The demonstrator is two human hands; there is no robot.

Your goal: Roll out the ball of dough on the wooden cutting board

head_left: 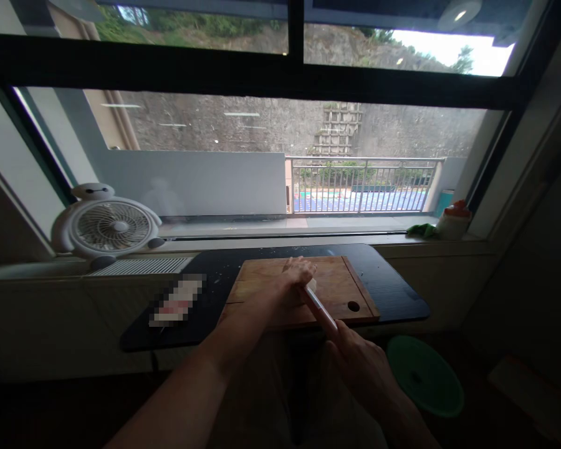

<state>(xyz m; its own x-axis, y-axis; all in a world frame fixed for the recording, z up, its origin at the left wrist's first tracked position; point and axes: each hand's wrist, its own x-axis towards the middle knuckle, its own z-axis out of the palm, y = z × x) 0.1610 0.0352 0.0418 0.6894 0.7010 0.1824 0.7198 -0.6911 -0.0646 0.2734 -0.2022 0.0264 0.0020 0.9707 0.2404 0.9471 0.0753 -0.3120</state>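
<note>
My right hand [355, 355] is closed around the reddish-brown handle of a knife [321, 312]. Seen nearly edge-on, the knife points away from me over a wooden cutting board [262, 277], its far end close to my left fingers. My left hand [300, 270] is over the middle of the board, fingers curled down. A small pale piece [312, 285] shows beside the blade and under that hand; its kind cannot be made out. Most of what lies beneath my left palm is hidden.
The board rests on a black table [402, 293] below a window. Left of the board lies a blurred-out item [177, 302]. A white fan [116, 224] stands at the left sill, a white bottle with an orange top [453, 221] at the right. A green basin [425, 374] sits lower right.
</note>
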